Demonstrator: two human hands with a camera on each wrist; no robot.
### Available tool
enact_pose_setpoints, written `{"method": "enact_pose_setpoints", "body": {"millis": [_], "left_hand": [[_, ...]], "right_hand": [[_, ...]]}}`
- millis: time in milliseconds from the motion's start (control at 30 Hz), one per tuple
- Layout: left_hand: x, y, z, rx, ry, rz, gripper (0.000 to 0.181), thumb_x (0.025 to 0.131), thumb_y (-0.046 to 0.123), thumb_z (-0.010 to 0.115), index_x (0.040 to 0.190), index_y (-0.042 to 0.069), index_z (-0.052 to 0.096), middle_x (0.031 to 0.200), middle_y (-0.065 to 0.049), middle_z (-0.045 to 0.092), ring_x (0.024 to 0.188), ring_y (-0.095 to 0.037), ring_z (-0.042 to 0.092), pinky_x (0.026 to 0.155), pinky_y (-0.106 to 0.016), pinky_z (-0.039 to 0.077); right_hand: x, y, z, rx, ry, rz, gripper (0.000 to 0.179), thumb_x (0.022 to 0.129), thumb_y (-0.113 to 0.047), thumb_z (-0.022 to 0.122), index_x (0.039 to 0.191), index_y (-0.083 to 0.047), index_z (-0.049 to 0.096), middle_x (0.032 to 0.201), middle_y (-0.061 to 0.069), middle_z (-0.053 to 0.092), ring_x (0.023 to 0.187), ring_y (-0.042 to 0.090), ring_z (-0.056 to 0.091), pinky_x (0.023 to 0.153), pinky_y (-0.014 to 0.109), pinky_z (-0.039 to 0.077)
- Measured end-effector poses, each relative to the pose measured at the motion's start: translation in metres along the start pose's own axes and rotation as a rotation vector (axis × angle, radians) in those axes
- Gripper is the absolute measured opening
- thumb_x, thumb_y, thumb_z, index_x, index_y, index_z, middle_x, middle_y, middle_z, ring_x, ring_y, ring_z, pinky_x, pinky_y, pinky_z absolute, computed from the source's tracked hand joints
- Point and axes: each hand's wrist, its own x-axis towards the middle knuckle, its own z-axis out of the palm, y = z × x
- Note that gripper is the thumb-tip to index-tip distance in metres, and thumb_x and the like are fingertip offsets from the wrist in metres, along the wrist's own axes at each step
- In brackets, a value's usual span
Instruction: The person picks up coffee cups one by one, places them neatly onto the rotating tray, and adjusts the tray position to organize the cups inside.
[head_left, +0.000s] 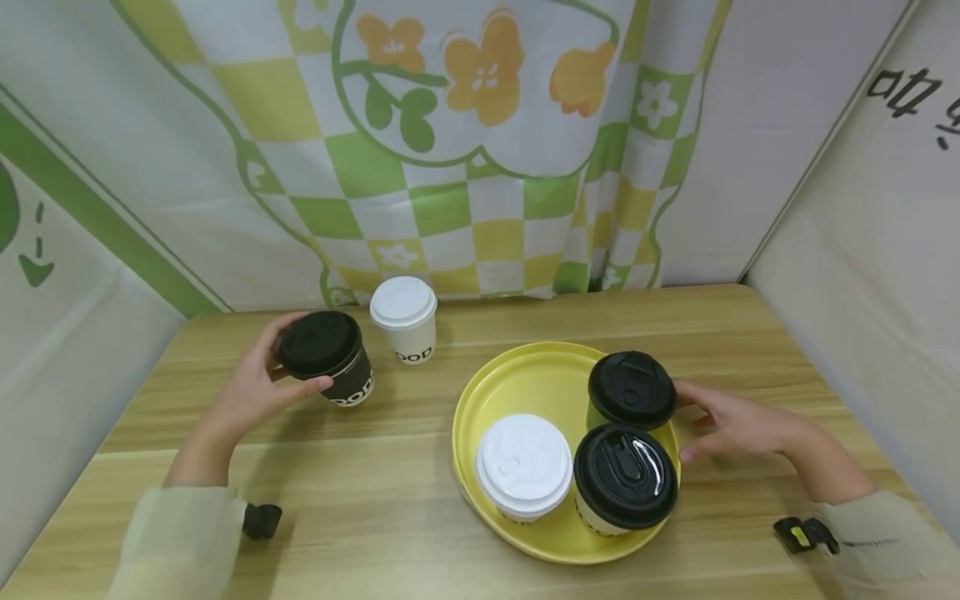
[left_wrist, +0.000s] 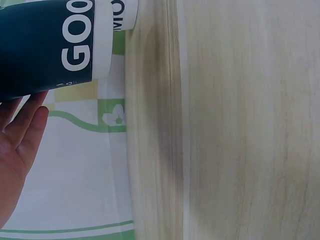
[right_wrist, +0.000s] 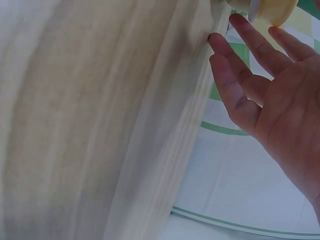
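Note:
My left hand [head_left: 251, 383] grips a dark paper cup with a black lid [head_left: 322, 346], thumb across its front and fingers behind. White letters show on that dark cup [left_wrist: 47, 47] in the left wrist view. Just behind it to the right stands a white cup with a white lid [head_left: 405, 321]. At the right edge of a round yellow tray [head_left: 487, 383], my right hand [head_left: 738, 423] has its fingers extended and holds nothing. Its fingertips reach right beside a black-lidded cup [head_left: 632, 390] on the tray; in the right wrist view the palm of this hand [right_wrist: 285, 90] shows.
Also on the tray are a white-lidded cup [head_left: 523, 467] and a glossy black-lidded cup [head_left: 626, 477], close together. A wooden table [head_left: 360, 517] carries everything. A checked, flowered curtain [head_left: 450, 200] hangs along its back edge, with pale walls at both sides.

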Motion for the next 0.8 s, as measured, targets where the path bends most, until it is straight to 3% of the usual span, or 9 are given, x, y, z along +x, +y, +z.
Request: {"method": "enact_pose_setpoints", "body": {"millis": [167,233,333,467,733,800], "left_hand": [[-0.002,0.004,0.003,0.021,-0.006,0.033,0.085,0.083,0.014,0.081,0.153,0.019,0.032,0.135,0.009,0.051,0.109,0.01,0.05,0.09,-0.027,0.046],[-0.002,0.005,0.005,0.012,-0.009,0.046,0.086,0.083,0.012,0.081,0.153,0.019,0.032,0.134,0.011,0.051,0.11,0.01,0.051,0.089,-0.021,0.045],[-0.002,0.006,0.006,0.006,-0.014,0.06,0.086,0.082,0.01,0.081,0.153,0.018,0.032,0.133,0.014,0.051,0.11,0.009,0.052,0.089,-0.018,0.045],[-0.003,0.007,0.007,0.015,-0.021,0.063,0.086,0.082,0.011,0.081,0.153,0.018,0.032,0.133,0.015,0.051,0.109,0.009,0.052,0.089,-0.022,0.045],[-0.001,0.01,0.01,-0.003,-0.021,0.077,0.087,0.08,0.009,0.082,0.152,0.016,0.034,0.131,0.015,0.051,0.108,0.008,0.053,0.087,-0.015,0.045],[-0.001,0.01,0.011,-0.01,-0.019,0.081,0.087,0.08,0.008,0.082,0.152,0.015,0.034,0.13,0.014,0.052,0.108,0.008,0.053,0.088,-0.019,0.046]], "right_hand": [[0.003,0.006,-0.003,0.045,-0.038,-0.017,0.083,0.084,-0.016,0.08,0.149,0.006,0.033,0.138,-0.005,0.05,0.119,-0.01,0.045,0.091,0.037,0.053],[0.004,0.007,-0.004,0.049,-0.052,-0.012,0.084,0.084,-0.016,0.079,0.149,0.007,0.031,0.14,-0.001,0.05,0.12,-0.01,0.045,0.092,0.044,0.054],[0.007,0.008,-0.006,0.064,-0.062,0.011,0.086,0.083,-0.016,0.08,0.15,0.007,0.031,0.143,0.016,0.049,0.12,-0.013,0.043,0.093,0.057,0.051],[0.011,0.007,-0.008,0.081,-0.076,0.018,0.087,0.083,-0.017,0.08,0.149,0.009,0.03,0.143,0.033,0.045,0.119,-0.016,0.042,0.094,0.065,0.048],[0.012,0.009,-0.011,0.074,-0.074,0.027,0.085,0.085,-0.015,0.078,0.15,0.008,0.029,0.143,0.03,0.045,0.12,-0.014,0.044,0.094,0.062,0.049],[0.009,0.007,-0.012,0.048,-0.053,0.036,0.083,0.086,-0.016,0.077,0.151,0.007,0.029,0.143,0.03,0.046,0.122,-0.007,0.046,0.093,0.06,0.05]]}}
